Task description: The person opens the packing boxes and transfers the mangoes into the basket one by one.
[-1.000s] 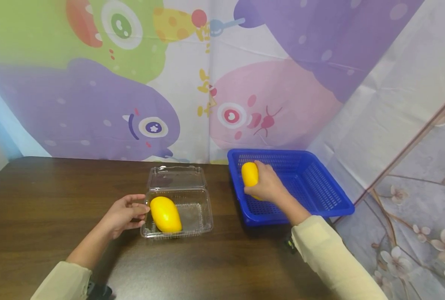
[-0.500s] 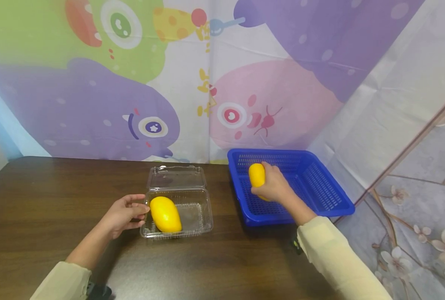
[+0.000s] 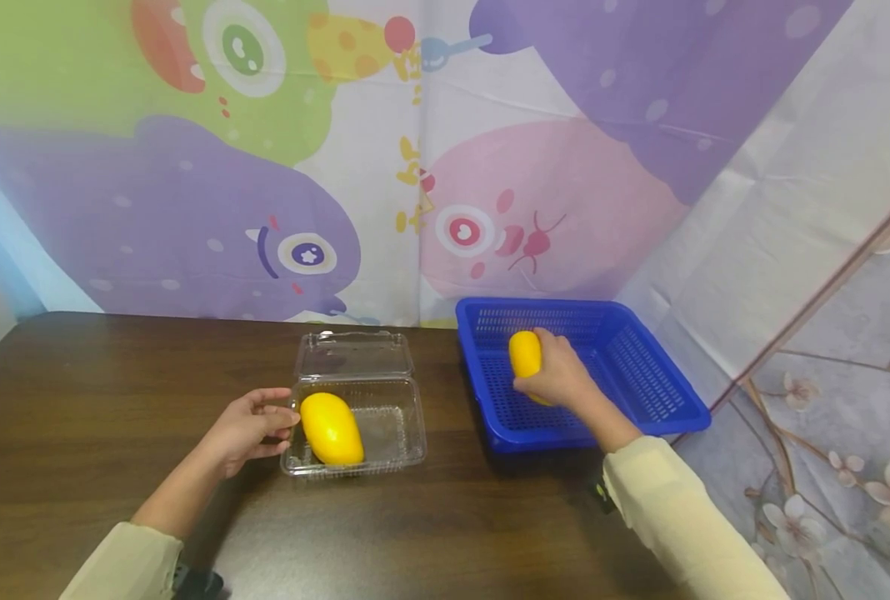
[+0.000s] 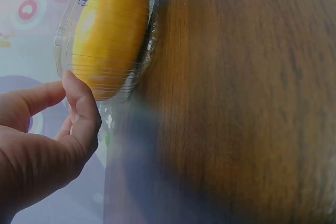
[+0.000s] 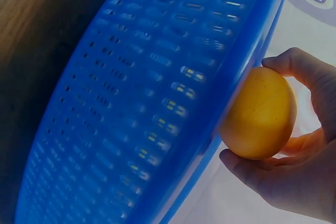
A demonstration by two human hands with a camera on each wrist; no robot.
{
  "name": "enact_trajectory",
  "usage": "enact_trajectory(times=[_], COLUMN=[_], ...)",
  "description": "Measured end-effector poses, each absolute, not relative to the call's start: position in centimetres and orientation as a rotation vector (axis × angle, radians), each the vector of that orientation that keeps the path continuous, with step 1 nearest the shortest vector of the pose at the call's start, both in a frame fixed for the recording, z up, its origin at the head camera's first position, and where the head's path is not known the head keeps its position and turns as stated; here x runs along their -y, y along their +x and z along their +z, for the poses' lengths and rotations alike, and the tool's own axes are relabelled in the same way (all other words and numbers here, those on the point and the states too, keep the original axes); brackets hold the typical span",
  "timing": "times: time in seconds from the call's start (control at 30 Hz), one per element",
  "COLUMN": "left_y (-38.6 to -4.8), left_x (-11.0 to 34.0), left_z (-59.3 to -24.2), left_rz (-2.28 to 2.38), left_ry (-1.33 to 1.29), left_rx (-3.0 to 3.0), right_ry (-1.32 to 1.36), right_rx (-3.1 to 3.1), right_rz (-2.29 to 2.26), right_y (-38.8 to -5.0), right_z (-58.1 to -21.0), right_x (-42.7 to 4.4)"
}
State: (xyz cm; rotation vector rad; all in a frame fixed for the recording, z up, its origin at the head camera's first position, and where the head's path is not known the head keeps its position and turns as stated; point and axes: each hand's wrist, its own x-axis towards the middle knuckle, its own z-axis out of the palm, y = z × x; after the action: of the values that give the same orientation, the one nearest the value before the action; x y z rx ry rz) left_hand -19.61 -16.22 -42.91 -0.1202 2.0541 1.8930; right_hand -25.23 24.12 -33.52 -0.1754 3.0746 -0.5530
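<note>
In the head view, a clear plastic clamshell container (image 3: 394, 425) stands on the table with its lid (image 3: 353, 357) folded back. One yellow mango (image 3: 331, 429) lies in its left part. My left hand (image 3: 246, 433) pinches the container's left rim between thumb and fingertips; the left wrist view shows the fingertips at that rim. Over the blue basket (image 3: 649, 367), my right hand (image 3: 562, 375) grips a second yellow mango (image 3: 524, 354) from its right side. In the right wrist view, thumb and fingers curl round this mango (image 5: 260, 114), just beyond the basket's rim.
The dark wooden table (image 3: 115, 392) runs back to a cartoon-printed cloth (image 3: 385, 192). A flower-patterned cloth (image 3: 850, 433) hangs close along the basket's right side. The basket's raised rim surrounds the right hand's work.
My right hand has moved right and slightly toward me, carrying its mango farther over the basket's inside. The left hand, container and other mango stay in place.
</note>
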Motion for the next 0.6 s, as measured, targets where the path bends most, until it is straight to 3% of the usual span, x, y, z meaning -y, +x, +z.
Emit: enact_trajectory(times=[0.6], left_y=[-19.6], left_x=[16.2], left_z=[-42.9], left_rz=[1.894], left_ry=[-0.132], left_rx=[-2.051], right_ry=[-0.167], right_rx=[-3.105], right_rz=[-0.548], right_y=[-25.4], right_z=[-33.7], right_x=[-26.6])
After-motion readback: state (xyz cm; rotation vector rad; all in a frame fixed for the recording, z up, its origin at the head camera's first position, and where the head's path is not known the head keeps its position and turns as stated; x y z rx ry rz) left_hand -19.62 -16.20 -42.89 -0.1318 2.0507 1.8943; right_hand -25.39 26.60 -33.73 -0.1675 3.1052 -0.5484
